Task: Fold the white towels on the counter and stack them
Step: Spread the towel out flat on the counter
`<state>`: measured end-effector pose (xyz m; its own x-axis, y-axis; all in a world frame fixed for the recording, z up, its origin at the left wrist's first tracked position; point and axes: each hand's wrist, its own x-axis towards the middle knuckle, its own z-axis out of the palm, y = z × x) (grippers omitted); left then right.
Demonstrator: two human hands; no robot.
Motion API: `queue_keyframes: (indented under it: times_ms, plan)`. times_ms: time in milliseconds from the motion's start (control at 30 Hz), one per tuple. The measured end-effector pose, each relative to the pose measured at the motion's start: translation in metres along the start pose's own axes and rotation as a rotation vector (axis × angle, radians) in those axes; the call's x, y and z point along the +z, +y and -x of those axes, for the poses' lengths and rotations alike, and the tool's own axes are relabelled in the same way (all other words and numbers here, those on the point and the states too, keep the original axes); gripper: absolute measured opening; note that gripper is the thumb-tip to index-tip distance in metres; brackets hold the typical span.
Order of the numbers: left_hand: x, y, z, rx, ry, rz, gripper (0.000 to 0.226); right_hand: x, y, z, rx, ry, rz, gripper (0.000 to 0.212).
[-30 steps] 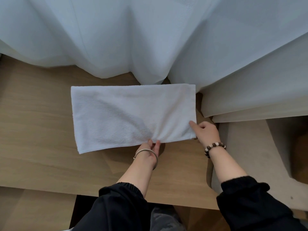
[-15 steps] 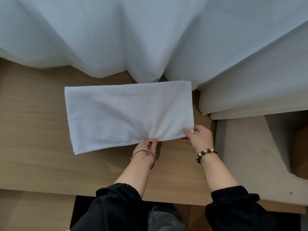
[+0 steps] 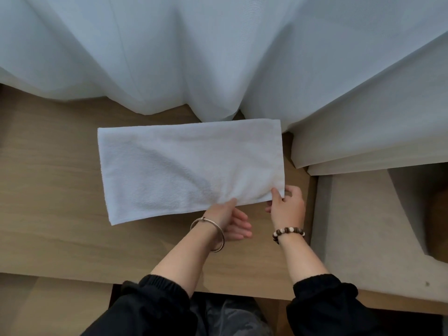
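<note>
The white towel [image 3: 184, 166] lies flat on the wooden counter [image 3: 48, 190], beyond the fingers of both hands and stretching away from them to the left; its long axis runs left to right, and only its near right part is within reach of the fingers. The right hand [image 3: 287, 207] is the nearer one to the corner; its thumb [image 3: 276, 194] lies on top of the near right corner and the other fingers curl at the corner's edge, so it pinches the cloth there. The left hand [image 3: 229, 218] touches the near edge just to the left of this with its thumb only; its fingers [image 3: 240, 226] are straight, a little apart, and hold nothing. How many layers the towel has I cannot tell; how far the right fingers go under the corner is hidden; the curtain [image 3: 169, 57] covers the counter beyond the far edge; no other towel or stack is in view.
</note>
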<state>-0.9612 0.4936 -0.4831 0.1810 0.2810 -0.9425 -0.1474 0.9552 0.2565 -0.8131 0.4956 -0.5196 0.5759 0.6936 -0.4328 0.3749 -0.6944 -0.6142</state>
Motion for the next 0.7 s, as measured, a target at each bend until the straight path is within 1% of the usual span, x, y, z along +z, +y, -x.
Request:
queue_keyframes:
  times_ms: [33,100,133,167,200,233,267,300,367,433,533,567,633,700]
  plan:
    - [-0.004,0.004,0.001,0.218,0.127,-0.204,0.040,-0.001,0.000,0.000,-0.008,-0.006,0.005,0.015]
    - [-0.014,0.018,-0.001,0.787,0.509,-0.666,0.020,-0.002,0.001,-0.002,-0.019,-0.019,0.016,0.016]
    - [-0.019,0.026,-0.006,1.015,0.637,-0.876,0.017,-0.003,0.001,-0.003,-0.028,-0.019,0.035,0.016]
    - [-0.025,0.034,-0.014,1.119,0.690,-1.079,0.031,-0.003,0.001,-0.005,-0.044,-0.010,0.061,0.017]
    - [-0.030,0.042,-0.024,1.084,0.683,-1.266,0.047,-0.003,-0.001,-0.008,-0.064,0.004,0.080,0.017]
    - [-0.033,0.048,-0.035,0.995,0.674,-1.407,0.056,-0.003,-0.005,-0.011,-0.086,0.014,0.083,0.018]
    - [-0.036,0.050,-0.046,0.926,0.667,-1.506,0.060,-0.003,-0.009,-0.015,-0.111,0.019,0.066,0.022]
    - [-0.039,0.052,-0.056,0.895,0.668,-1.564,0.061,-0.002,-0.015,-0.020,-0.137,0.018,0.042,0.027]
    - [-0.044,0.051,-0.071,0.899,0.676,-1.596,0.062,0.003,-0.031,-0.034,-0.193,0.001,0.015,0.034]
    - [-0.048,0.048,-0.079,0.917,0.718,-1.600,0.063,0.011,-0.049,-0.050,-0.222,-0.033,0.003,0.034]
    - [-0.049,0.042,-0.082,0.952,0.788,-1.588,0.064,0.025,-0.070,-0.069,-0.158,-0.102,-0.072,0.028]
    - [-0.048,0.041,-0.082,0.959,0.796,-1.582,0.065,0.029,-0.074,-0.075,-0.136,-0.106,-0.076,0.030]
    - [-0.049,0.041,-0.082,0.965,0.802,-1.559,0.065,0.034,-0.078,-0.084,-0.105,-0.093,-0.049,0.040]
    - [-0.049,0.041,-0.083,0.966,0.809,-1.548,0.065,0.038,-0.081,-0.090,-0.093,-0.086,-0.012,0.043]
